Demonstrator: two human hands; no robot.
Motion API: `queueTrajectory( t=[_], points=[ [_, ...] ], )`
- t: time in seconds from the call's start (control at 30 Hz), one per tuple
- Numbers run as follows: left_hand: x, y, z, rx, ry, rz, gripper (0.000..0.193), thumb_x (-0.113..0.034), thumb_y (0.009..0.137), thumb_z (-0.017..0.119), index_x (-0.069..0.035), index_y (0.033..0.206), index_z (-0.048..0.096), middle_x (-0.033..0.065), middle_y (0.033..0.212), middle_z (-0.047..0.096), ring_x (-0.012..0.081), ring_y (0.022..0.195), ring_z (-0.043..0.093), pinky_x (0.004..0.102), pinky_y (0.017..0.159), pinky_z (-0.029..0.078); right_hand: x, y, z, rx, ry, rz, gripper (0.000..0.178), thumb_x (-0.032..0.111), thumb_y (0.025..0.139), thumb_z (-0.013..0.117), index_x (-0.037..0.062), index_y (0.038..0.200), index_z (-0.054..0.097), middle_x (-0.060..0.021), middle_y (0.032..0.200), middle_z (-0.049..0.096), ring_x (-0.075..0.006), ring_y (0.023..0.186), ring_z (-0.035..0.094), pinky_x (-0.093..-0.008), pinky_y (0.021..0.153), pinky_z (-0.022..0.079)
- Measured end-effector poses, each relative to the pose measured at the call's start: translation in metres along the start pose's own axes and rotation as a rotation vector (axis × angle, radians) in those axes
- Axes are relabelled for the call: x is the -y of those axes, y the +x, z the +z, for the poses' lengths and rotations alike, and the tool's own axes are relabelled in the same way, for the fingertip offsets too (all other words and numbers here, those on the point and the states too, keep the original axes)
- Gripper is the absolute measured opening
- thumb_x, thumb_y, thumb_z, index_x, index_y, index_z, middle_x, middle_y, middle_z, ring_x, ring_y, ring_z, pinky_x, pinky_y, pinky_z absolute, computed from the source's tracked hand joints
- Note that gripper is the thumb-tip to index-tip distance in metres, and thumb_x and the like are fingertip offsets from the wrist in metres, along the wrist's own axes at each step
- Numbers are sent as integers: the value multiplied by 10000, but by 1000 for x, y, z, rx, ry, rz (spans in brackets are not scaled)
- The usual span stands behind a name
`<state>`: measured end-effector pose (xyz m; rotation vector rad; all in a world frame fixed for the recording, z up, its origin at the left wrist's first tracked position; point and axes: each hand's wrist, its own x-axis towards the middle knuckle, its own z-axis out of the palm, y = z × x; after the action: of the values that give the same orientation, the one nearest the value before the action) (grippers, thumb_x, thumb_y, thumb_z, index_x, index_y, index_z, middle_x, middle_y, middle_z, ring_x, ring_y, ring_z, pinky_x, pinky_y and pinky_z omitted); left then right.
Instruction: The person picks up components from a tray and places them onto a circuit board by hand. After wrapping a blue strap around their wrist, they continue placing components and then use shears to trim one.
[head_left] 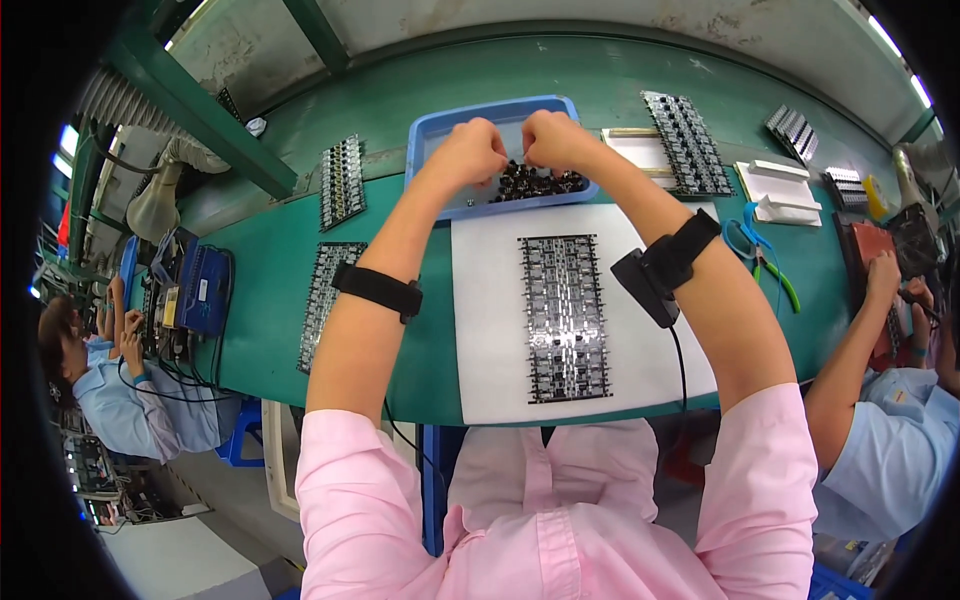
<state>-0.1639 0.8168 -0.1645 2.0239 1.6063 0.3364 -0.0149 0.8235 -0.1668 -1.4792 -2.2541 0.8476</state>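
Both hands are over a shallow blue tray at the far side of the bench. My left hand has its fingers curled in a pinch above the tray's left half. To its right, my right hand is also closed, fingertips pointing down at a heap of small black components. Whatever the fingertips hold is too small or hidden to make out. Nearer to me, a panel of small circuit boards lies on a white sheet, with neither hand touching it.
More board panels lie left and right. A white holder and green-handled pliers are at the right. A green post rises at the left. Co-workers sit on both sides, one in a light-blue sleeve.
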Motion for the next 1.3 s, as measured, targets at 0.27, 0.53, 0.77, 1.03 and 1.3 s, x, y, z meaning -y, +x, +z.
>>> queueTrajectory(
  t=[0.27,0.53,0.77,1.03,1.3],
  points=[
    [4,-37,-2,-128,-162,85,152,-135,751,571,17,753,564,42,638,570,120,517,558,260,442,476,10,-20,1,-98,245,34,86,9,653,490,-22,679,566,-103,572,600,-148,381,530,-262,369,412],
    [5,-58,4,-209,-285,-86,152,-145,734,576,4,765,572,51,654,570,118,515,546,255,442,485,20,-45,7,-134,337,24,89,18,688,490,-21,692,570,-104,559,603,-137,372,518,-261,372,418],
    [6,-68,-2,-192,-428,-135,111,-114,737,572,-12,778,580,70,667,586,119,529,550,257,452,495,39,-71,-8,-132,489,-5,81,40,709,522,-19,717,577,-114,595,604,-112,381,497,-242,359,387],
    [9,-117,-6,-52,-716,-46,74,-52,731,558,11,766,577,96,665,602,132,522,569,269,461,505,65,-153,17,-11,686,38,94,42,747,537,-33,800,551,-130,676,611,-96,413,486,-211,378,366],
    [3,-206,8,213,-772,78,96,-75,772,551,-3,835,542,58,680,569,95,505,524,233,455,466,55,-238,51,-33,774,90,121,65,765,537,-30,841,537,-134,711,613,-98,415,483,-197,380,363]
  ],
)
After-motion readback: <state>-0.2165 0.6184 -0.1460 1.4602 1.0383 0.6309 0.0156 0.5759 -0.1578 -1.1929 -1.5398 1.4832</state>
